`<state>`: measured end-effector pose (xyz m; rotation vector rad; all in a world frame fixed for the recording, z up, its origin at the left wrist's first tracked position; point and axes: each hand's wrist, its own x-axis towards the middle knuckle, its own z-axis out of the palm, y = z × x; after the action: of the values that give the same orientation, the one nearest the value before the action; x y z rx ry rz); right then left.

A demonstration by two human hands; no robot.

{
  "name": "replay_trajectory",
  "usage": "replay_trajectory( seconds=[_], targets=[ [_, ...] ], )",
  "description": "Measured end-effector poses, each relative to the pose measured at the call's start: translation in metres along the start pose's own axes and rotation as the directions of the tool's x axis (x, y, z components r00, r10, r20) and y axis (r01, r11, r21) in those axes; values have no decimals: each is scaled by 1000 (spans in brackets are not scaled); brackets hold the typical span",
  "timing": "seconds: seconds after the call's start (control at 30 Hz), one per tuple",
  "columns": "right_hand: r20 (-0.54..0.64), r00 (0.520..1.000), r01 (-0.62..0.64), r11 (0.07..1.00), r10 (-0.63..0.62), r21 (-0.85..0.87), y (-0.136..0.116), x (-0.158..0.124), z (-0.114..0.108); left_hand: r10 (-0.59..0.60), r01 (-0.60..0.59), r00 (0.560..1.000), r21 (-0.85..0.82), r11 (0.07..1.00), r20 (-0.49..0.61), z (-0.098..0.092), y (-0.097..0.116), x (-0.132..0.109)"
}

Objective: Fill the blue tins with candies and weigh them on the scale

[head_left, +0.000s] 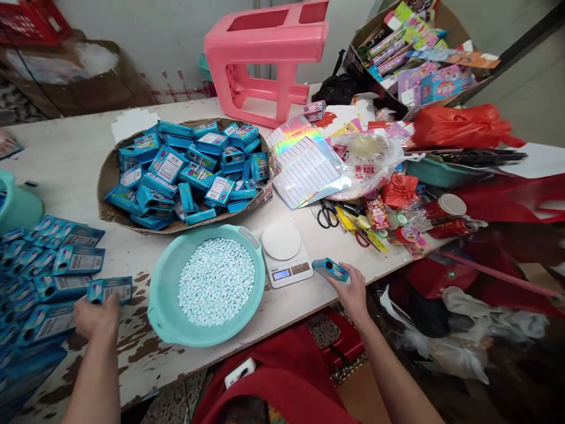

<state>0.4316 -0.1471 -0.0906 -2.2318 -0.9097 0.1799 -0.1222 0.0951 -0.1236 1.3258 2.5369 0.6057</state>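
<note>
At the left, my left hand [97,318] is closed on a small blue box [110,290] beside a stack of similar boxes [79,260], several with a dark round hole at the end. My right hand [351,290] grips another blue box [330,270] just right of the white kitchen scale [288,254]. That box shows a dark opening in its top. The scale's round plate bears nothing, and its display is lit. Between my hands sits a turquoise basin [159,294] with many pale blue candies [216,281] in it.
Behind the basin, a cut-down carton [106,203] holds a heap of blue boxes. A pink stool [265,50] lies on its side at the back. Scissors [327,215], shiny sticker sheets [304,165], a red bag [463,126] and clutter fill the right side.
</note>
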Motion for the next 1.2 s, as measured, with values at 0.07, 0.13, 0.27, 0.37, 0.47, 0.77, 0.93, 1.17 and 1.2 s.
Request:
replay_trajectory(
  seconds=[0.07,0.13,0.27,0.37,0.47,0.77,0.93,1.17,1.2],
  targets=[
    [64,987,-152,981,145,118,13,0,5,-36,47,981,54,997,-189,4,5,-11],
    [27,972,-234,951,233,203,11,1,8,246,-231,932,87,969,-267,10,21,-37],
    [-20,969,-221,898,247,379,-22,2,5,703,-687,692,-150,711,162,39,73,-122],
    [40,981,-190,882,191,432,-52,-2,1,701,-698,546,-214,683,458,63,109,-186],
    [88,988,-152,892,126,425,-72,-9,1,598,-647,539,-163,745,593,70,129,-223],
    [261,961,-218,843,96,492,-113,-30,12,341,13,384,-374,927,858,57,125,-210],
    [366,910,-10,874,-193,486,-162,-45,27,222,669,242,-329,667,944,42,134,-189],
    [336,832,316,875,-441,366,-198,-73,66,433,753,450,-592,287,781,-26,178,-170],
    [345,821,343,877,-454,337,-200,-75,71,445,731,507,-642,233,738,-31,184,-172]
  ],
)
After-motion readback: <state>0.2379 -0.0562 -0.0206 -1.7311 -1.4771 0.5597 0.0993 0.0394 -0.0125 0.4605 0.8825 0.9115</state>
